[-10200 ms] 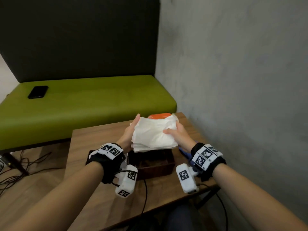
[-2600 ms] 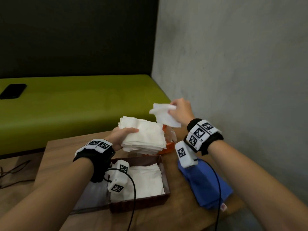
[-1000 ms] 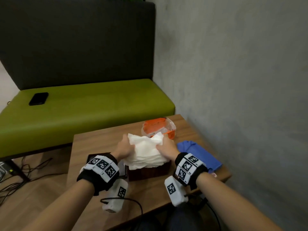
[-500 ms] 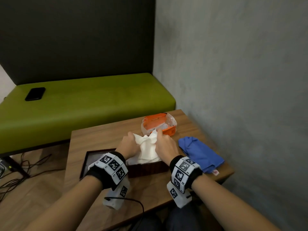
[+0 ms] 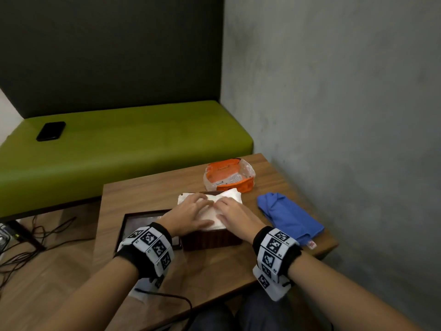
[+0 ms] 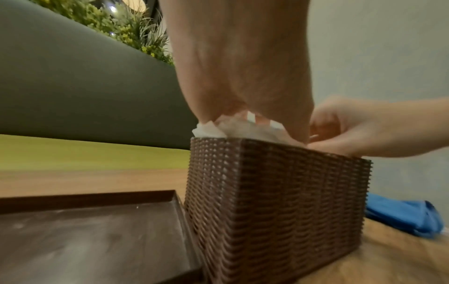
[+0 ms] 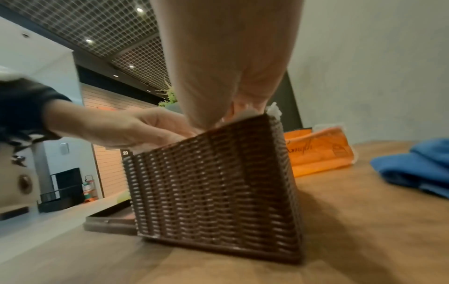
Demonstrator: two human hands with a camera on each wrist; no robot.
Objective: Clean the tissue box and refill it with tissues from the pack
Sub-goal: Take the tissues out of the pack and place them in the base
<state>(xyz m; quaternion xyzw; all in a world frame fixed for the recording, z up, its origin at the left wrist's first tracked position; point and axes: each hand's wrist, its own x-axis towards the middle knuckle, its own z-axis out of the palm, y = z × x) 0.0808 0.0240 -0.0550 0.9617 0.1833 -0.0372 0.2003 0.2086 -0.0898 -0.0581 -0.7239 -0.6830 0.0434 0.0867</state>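
Note:
A brown woven tissue box point(image 5: 211, 240) point(image 6: 274, 194) point(image 7: 213, 182) stands open-topped on the wooden table point(image 5: 148, 192). A stack of white tissues point(image 5: 229, 197) point(image 6: 211, 128) fills it and sticks out a little above the rim. My left hand point(image 5: 191, 213) lies flat on the stack's left half, fingers spread and pressing down. Beside it my right hand point(image 5: 235, 215) presses the right half with straight fingers. The orange tissue pack point(image 5: 228, 176) point(image 7: 318, 151) lies torn open behind the box. The box's flat brown lid point(image 5: 140, 223) point(image 6: 85, 230) rests left of the box.
A folded blue cloth point(image 5: 288, 216) point(image 7: 417, 165) lies right of the box near the table's right edge. A grey wall point(image 5: 346, 115) runs close along the right. Behind the table stands a green bench point(image 5: 119, 144) with a black phone point(image 5: 50, 130) on it.
Both hands have lowered the tissue stack into the box and flattened out on top of it; half a second ago the fingers were bunched round the tissues.

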